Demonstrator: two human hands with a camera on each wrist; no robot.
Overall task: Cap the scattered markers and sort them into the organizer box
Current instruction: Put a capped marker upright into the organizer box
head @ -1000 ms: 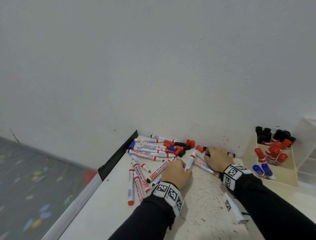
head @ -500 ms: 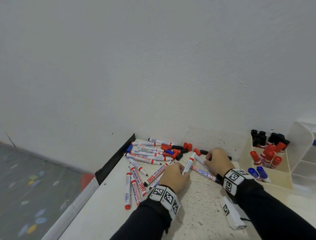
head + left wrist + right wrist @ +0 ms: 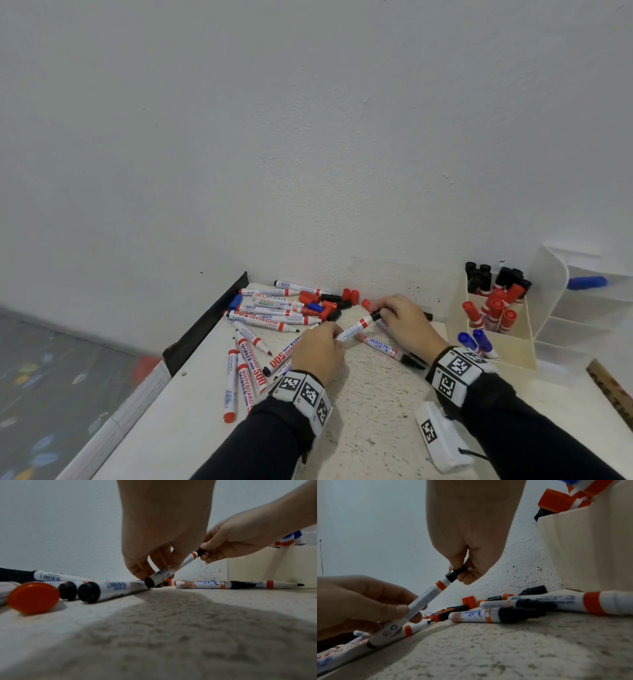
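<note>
My left hand (image 3: 334, 337) grips a white marker (image 3: 356, 327) by its barrel, tilted up toward the right, its black rear end low by the table (image 3: 149, 582). My right hand (image 3: 383, 313) pinches a black cap (image 3: 456, 573) right at the marker's orange-banded front end (image 3: 441, 585). Several uncapped markers and loose red, black and blue caps (image 3: 274, 311) lie heaped by the wall to the left. The cream organizer box (image 3: 513, 356) stands to the right with capped black, red and blue markers in separate compartments.
Two markers (image 3: 387, 347) lie under my right wrist. A white tagged block (image 3: 442, 435) sits near the front edge. A clear divided organizer (image 3: 565, 308) holds a blue marker (image 3: 585, 283). A wooden ruler (image 3: 609, 387) lies far right. The table's left edge (image 3: 205, 318) drops to the floor.
My right hand has lifted from the table by the wall and brought a black cap to the tip of the marker, which my left hand has tilted up toward it.
</note>
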